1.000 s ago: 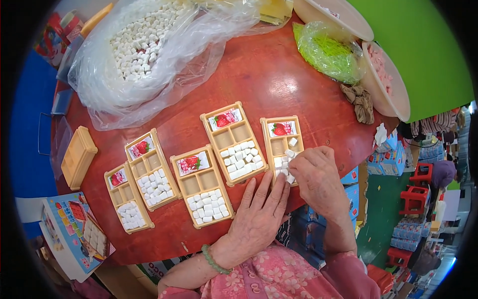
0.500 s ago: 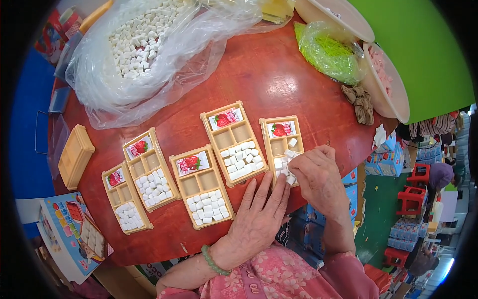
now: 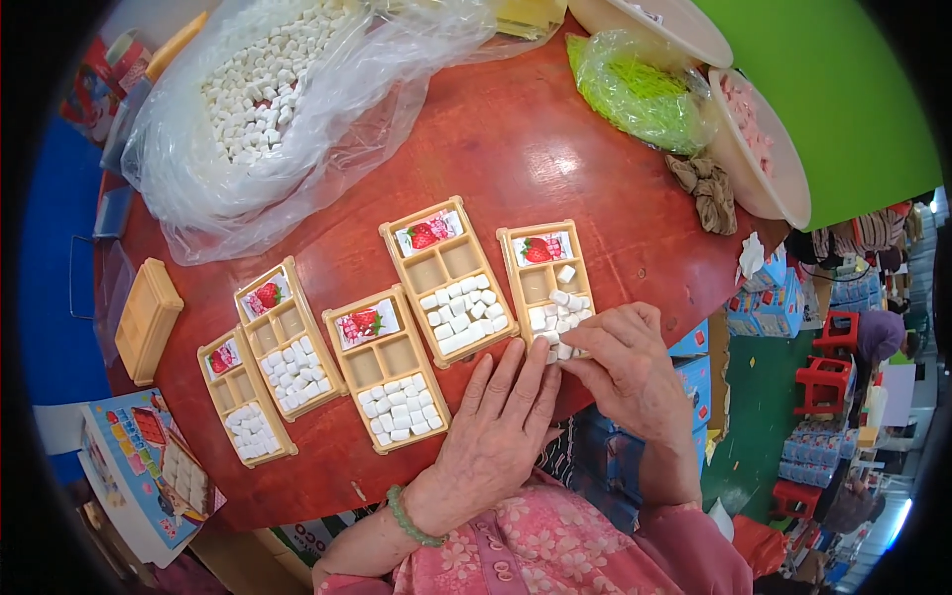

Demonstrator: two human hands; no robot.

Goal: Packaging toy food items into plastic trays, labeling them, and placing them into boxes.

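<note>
A beige divided tray lies at the right of the row, with a strawberry-printed packet in its far compartment. White marshmallows fill its near compartment, and a single one rests in a small middle compartment. My right hand bends over the near end, thumb and fingertips pinched on a marshmallow there. Flat and with fingers stretched, my left hand lies beside this tray, fingertips at its near left corner. Left of it, another tray holds marshmallows and a packet.
Three similarly filled trays, including one tray, stand further left. Some stacked, bare trays sit at the left edge. A large clear bag of marshmallows, a bag of green strips, a bowl and a knotted cloth lie beyond.
My right hand has come down to the near end of the right tray, uncovering more marshmallows. The whole view has shifted slightly; my left hand stays beside the tray.
</note>
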